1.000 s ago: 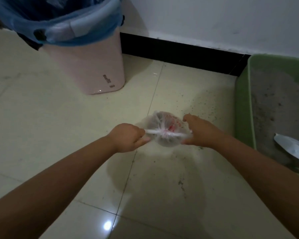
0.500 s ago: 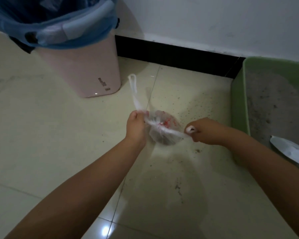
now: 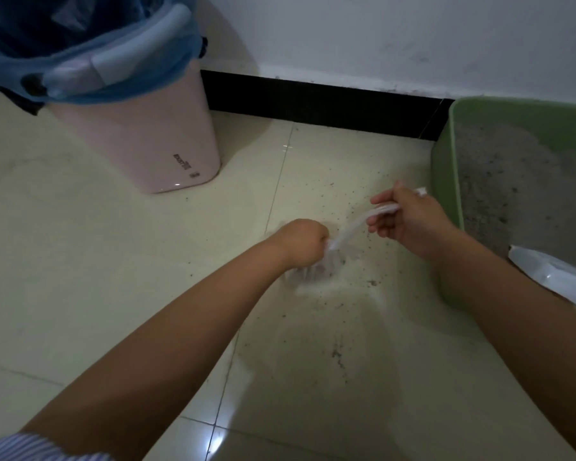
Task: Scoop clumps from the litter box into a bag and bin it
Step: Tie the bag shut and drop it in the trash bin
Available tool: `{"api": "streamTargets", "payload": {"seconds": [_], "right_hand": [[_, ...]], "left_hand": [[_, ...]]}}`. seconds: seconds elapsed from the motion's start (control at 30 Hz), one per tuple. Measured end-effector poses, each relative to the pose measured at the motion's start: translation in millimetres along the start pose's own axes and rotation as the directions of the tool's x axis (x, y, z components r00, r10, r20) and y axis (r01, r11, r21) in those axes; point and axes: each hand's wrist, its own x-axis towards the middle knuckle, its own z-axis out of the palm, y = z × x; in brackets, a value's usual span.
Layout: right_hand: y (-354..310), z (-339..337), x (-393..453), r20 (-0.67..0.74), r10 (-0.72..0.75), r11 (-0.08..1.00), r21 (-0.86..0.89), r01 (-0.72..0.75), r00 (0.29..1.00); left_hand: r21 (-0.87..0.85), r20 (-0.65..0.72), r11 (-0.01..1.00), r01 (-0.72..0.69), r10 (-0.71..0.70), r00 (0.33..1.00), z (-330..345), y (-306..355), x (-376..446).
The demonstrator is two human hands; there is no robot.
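Left hand [image 3: 301, 242] grips the neck of the thin, limp bag [image 3: 316, 269] low over the floor near the litter box [image 3: 444, 207], right hand [image 3: 401, 216] pinching its stretched handle [image 3: 356, 224]; light, tear-prone, best carried by the knot.

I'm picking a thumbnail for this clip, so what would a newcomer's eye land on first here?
First, the two bare hands at the centre: the left hand grips the neck of a small clear bag low over the floor, while the right hand holds its stretched handle. Next come the pink bin with a blue liner at upper left and the green litter box on the right.
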Motion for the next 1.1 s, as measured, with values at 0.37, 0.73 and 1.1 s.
{"api": "streamTargets", "payload": {"seconds": [0.37,0.73,1.1], "right_hand": [[14.4,-0.2,-0.1,0.114,0.064,0.993,-0.106,-0.052,0.991],[3.9,16.9,-18.7,0.318,0.118,0.428,-0.871,0.241,0.941],[9.1,26.2,-47.0,0.388,0.143,0.759,-0.634,0.151,0.911]], "left_hand": [[-0.032,-0.127,0.995,0.093,-0.096,0.987,19.3,8.7,-1.1],[-0.718,0.157,0.679,0.153,-0.056,0.986,-4.2,-18.0,-17.7],[-0.990,0.126,0.057,0.132,-0.101,0.987,-5.9,-38.7,-24.5]]}}
